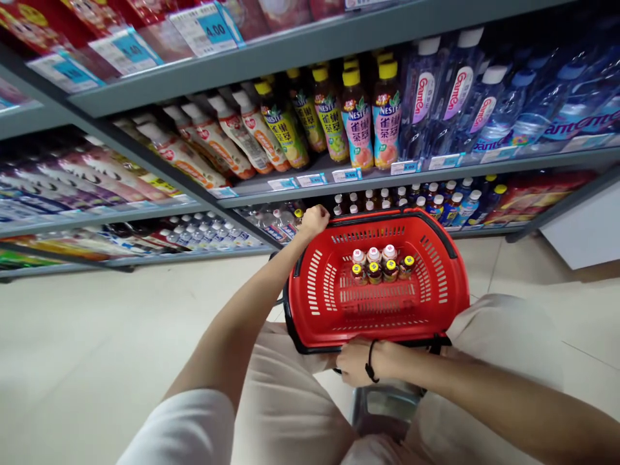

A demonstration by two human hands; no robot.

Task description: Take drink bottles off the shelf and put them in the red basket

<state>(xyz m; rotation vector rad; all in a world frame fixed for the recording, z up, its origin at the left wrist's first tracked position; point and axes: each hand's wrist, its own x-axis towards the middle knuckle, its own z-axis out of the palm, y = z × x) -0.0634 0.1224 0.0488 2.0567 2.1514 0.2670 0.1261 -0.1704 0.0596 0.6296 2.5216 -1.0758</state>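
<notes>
Trousers of pale cloth fill the near view, with a metal stool between the legs. Just beyond, the right hand curls closed over the near rim of a red basket — small bottles stand clustered inside, toward its far end. The left hand grips the far rim — behind it, shelves of drinks.

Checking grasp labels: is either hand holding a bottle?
No, the left hand grips the red basket at its far rim, the right hand at its near rim; the bottles stand inside, untouched.
</notes>
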